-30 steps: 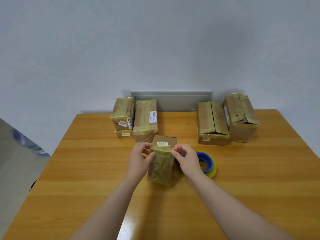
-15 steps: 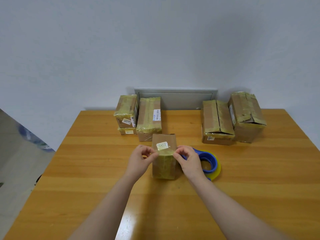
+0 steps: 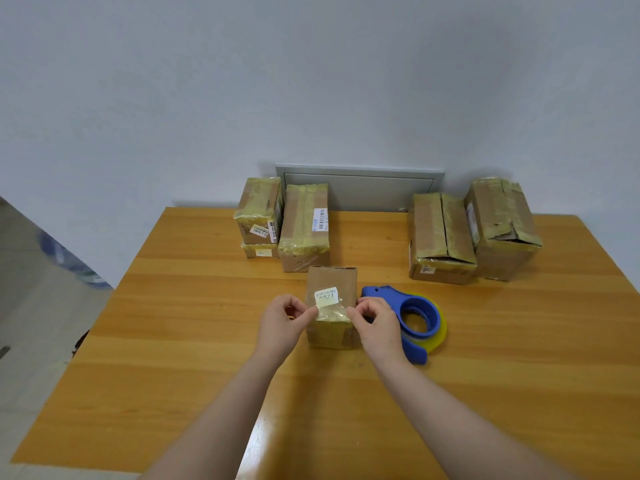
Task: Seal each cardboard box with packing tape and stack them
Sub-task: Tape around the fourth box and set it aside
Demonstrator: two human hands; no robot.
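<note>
Boxes on the table (image 3: 173, 341) number six. Three taped ones stand at the far left: a top box (image 3: 258, 209) stacked on a flat box (image 3: 259, 251), with a tall box (image 3: 304, 226) touching them on the right. Two bigger taped ones sit side by side at the far right, an inner box (image 3: 440, 233) and an outer box (image 3: 502, 223). The sixth, the small box (image 3: 331, 282), stands near the middle with one white label (image 3: 326, 295) on its upper face. One blue dispenser (image 3: 415, 317) lies just right of it.

Two hands are in view. The left hand (image 3: 282, 318) and right hand (image 3: 375, 320) flank the small box's near top edge. Each pinches, between thumb and forefinger, one end of a tape (image 3: 331, 312) strip lying across that edge just below the label. The other fingers are curled in.
</note>
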